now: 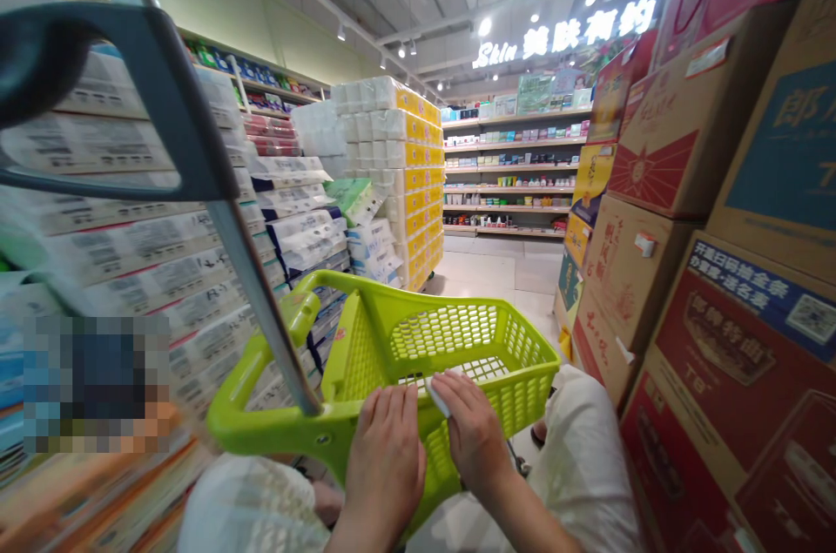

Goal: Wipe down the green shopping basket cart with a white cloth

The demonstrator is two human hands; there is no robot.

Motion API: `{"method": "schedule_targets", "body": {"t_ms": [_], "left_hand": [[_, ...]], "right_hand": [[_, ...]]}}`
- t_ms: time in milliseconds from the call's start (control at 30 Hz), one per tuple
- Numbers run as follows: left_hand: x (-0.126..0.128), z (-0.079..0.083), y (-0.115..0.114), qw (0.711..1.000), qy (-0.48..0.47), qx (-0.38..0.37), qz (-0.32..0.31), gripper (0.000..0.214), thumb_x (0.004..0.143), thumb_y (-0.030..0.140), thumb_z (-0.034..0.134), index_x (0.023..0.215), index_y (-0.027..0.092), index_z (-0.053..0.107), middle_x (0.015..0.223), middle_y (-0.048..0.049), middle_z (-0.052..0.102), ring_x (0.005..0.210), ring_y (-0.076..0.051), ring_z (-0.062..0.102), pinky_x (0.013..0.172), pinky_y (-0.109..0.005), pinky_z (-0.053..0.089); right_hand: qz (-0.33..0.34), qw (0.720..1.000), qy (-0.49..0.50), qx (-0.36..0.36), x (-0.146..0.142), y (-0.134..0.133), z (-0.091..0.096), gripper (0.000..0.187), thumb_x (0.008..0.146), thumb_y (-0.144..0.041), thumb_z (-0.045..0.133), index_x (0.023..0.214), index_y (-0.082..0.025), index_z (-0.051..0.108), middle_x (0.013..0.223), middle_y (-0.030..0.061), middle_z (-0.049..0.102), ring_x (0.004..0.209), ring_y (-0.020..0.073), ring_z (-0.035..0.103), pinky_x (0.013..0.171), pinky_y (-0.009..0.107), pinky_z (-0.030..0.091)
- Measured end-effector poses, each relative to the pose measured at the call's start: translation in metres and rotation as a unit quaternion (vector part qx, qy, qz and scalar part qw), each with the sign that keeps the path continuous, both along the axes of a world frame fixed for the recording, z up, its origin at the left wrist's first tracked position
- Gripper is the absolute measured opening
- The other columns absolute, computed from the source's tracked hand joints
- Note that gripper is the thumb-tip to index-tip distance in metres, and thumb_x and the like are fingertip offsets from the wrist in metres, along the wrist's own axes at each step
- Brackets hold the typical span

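A lime-green plastic rolling shopping basket (372, 309) stands close in front of me, between my knees. Its metal pull rod (252, 292) rises to a dark grey handle (150, 100) at upper left. My left hand (385, 457) lies over the near rim, with its fingers together and curled onto the edge. Just to its right, my right hand (474, 431) presses a folded white wipe (438, 396), tissue or cloth, against the same rim. The slotted basket floor shows behind my hands.
Stacked packs of paper goods (306, 231) line the left. A tall yellow-and-white tissue stack (418, 178) stands ahead. Cartons (627, 266) rise close on the right. Shelves of small products (509, 161) span the back, beyond the pale floor (483, 266).
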State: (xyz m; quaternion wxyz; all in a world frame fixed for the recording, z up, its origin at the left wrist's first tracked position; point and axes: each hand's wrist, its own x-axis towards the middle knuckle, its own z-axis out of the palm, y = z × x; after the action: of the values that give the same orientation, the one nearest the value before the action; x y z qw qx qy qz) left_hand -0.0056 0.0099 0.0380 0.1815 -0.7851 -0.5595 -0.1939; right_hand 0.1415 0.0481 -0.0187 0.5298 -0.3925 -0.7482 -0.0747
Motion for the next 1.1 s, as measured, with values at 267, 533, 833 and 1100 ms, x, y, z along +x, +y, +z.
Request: {"method": "schedule_targets", "body": {"t_ms": [267, 533, 833, 1100], "left_hand": [[-0.006, 0.002, -0.001, 1.000, -0.005, -0.006, 0.014, 0.043, 0.074, 0.014, 0.056, 0.117, 0.013, 0.059, 0.109, -0.0088, 0.064, 0.107, -0.025, 0.053, 0.107, -0.042, 0.029], [-0.008, 0.002, -0.002, 1.000, -0.012, -0.017, 0.016, 0.044, 0.074, 0.016, 0.057, 0.118, 0.015, 0.058, 0.109, -0.0075, 0.064, 0.107, -0.024, 0.053, 0.108, -0.040, 0.028], [-0.009, 0.001, -0.002, 1.000, -0.015, -0.006, 0.006, 0.041, 0.075, 0.012, 0.054, 0.116, 0.015, 0.060, 0.108, -0.0071, 0.065, 0.108, -0.023, 0.053, 0.107, -0.041, 0.029], [-0.008, 0.004, -0.004, 1.000, -0.011, -0.004, 0.014, 0.040, 0.075, 0.012, 0.055, 0.115, 0.016, 0.059, 0.108, -0.0074, 0.065, 0.107, -0.024, 0.053, 0.107, -0.041, 0.030]], "right_hand": [[-0.015, 1.000, 0.009, -0.007, -0.001, -0.003, -0.004, 0.055, 0.081, 0.001, 0.036, 0.126, -0.020, 0.060, 0.118, 0.0082, 0.069, 0.118, 0.0216, 0.061, 0.103, 0.046, 0.049], [-0.039, 0.999, 0.032, -0.006, 0.009, 0.001, -0.009, 0.054, 0.083, 0.001, 0.036, 0.126, -0.021, 0.061, 0.116, 0.0082, 0.070, 0.117, 0.0215, 0.062, 0.104, 0.046, 0.049], [0.015, 1.000, 0.004, -0.014, -0.002, -0.002, -0.004, 0.055, 0.083, -0.001, 0.037, 0.129, -0.021, 0.059, 0.121, 0.0080, 0.068, 0.118, 0.0207, 0.061, 0.104, 0.045, 0.048], [-0.022, 0.999, 0.019, -0.023, -0.002, -0.002, -0.003, 0.054, 0.082, 0.000, 0.037, 0.125, -0.020, 0.062, 0.118, 0.0082, 0.070, 0.116, 0.0211, 0.062, 0.105, 0.046, 0.047]]}}
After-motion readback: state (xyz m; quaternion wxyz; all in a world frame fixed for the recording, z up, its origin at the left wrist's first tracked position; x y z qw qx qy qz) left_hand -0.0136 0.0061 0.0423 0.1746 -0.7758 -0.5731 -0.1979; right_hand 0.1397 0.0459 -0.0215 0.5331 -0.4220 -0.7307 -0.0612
